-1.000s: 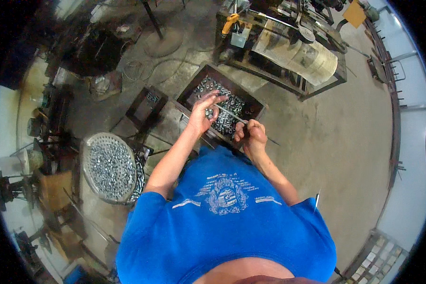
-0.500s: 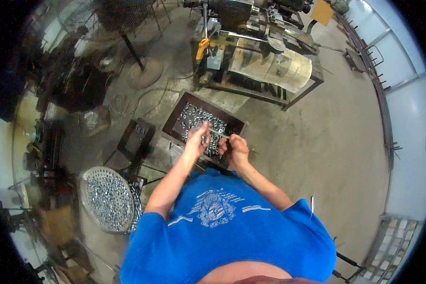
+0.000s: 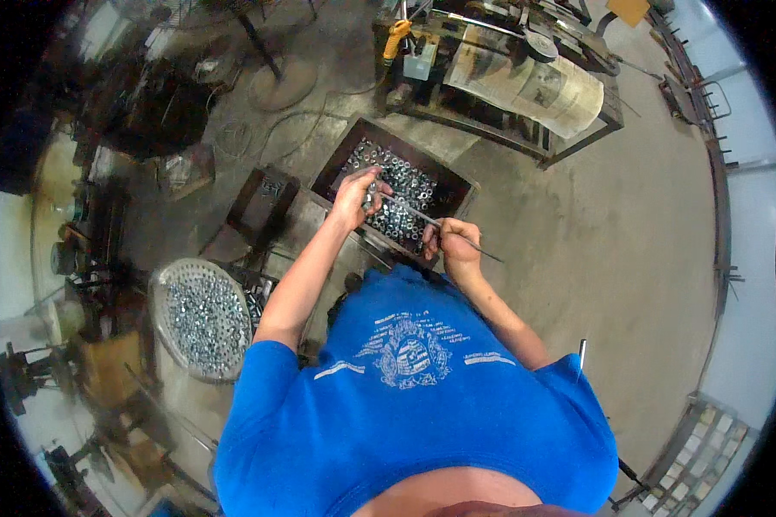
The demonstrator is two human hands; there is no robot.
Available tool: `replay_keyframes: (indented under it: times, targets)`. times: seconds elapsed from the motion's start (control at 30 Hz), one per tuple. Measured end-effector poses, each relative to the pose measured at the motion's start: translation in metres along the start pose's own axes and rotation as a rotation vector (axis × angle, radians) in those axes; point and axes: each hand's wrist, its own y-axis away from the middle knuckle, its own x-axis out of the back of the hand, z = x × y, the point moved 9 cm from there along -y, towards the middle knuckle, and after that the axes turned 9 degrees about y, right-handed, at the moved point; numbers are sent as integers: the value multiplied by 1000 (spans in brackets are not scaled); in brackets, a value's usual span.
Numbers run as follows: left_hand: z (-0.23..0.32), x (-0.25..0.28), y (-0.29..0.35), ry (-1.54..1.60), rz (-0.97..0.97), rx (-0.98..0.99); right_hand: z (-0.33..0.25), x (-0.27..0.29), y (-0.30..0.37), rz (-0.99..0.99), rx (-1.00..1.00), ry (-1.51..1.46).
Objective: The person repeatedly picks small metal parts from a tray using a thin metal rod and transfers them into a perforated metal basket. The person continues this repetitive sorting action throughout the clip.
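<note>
My right hand (image 3: 459,241) is closed round a thin metal rod (image 3: 414,209), whose free end sticks out past the hand to the lower right. The rod's other end reaches my left hand (image 3: 353,200). The fingers there are curled round a small shiny metal piece that looks like a nut, partly hidden by the fingers. Both hands are over a dark metal box (image 3: 332,168) with many loose nuts (image 3: 409,183) in it. The box's near side is partly covered by my hands and shirt.
At the left stands a round perforated tray (image 3: 158,323) heaped with small metal parts. A smaller dark bin (image 3: 263,207) sits between it and the box. Beyond the box is a metal workbench (image 3: 491,138) with a yellow air gun (image 3: 396,40). A fan base (image 3: 283,84) stands far left.
My view has shifted, so the box and bench appear higher and further right. The hands are slightly further apart, and more of the rod shows, including its end beyond my right hand.
</note>
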Motion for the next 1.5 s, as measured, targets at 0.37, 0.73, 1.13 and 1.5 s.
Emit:
replay_keyframes:
  times: [0.37,0.73,1.13,1.5]
  targets:
    - [15,-32,30,131,-66,-38,-1,-13,-7,-77,191,232]
    - [5,-45,40,81,-87,-54,9,-2,-10,53,-45,-435]
    - [-3,13,-4,-45,173,-3,14,34,3,152,-56,-231]
    - [1,-32,17,-50,-18,46,-7,-4,9,-88,82,233]
